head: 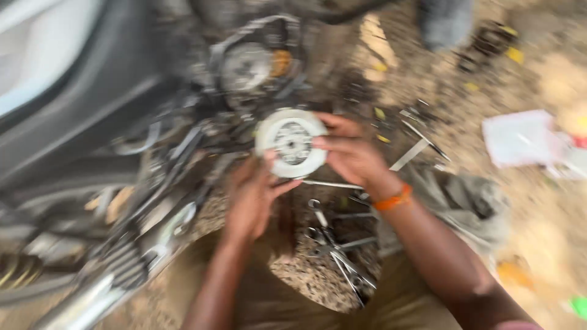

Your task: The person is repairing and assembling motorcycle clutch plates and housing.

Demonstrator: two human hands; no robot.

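Holding a round white disc (291, 142) with both hands, we keep it up in front of the open side of the motorbike engine (247, 67). Our left hand (252, 198) is under it, with the thumb and fingers curled up to its lower edge. Our right hand (350, 153) grips the right edge, fingers bent over the front. Both hands are closed on the disc, not wide open. We think it helps to hold it flat and steady, with a hand on each side, so it does not tip or slip onto the dirt. Slow moves are best, since the picture is blurry. Below our hands, some metal spanners (335, 247) lie on the speckled ground. A grey rag (469, 205) lies just beside our right arm, which wears an orange band (392, 200). Far to the right, a flat pale pink packet (521, 138) lies on the sand, square in shape. Any marks on it are too blurry to see. Little yellow bits (515, 55) lie near the top.
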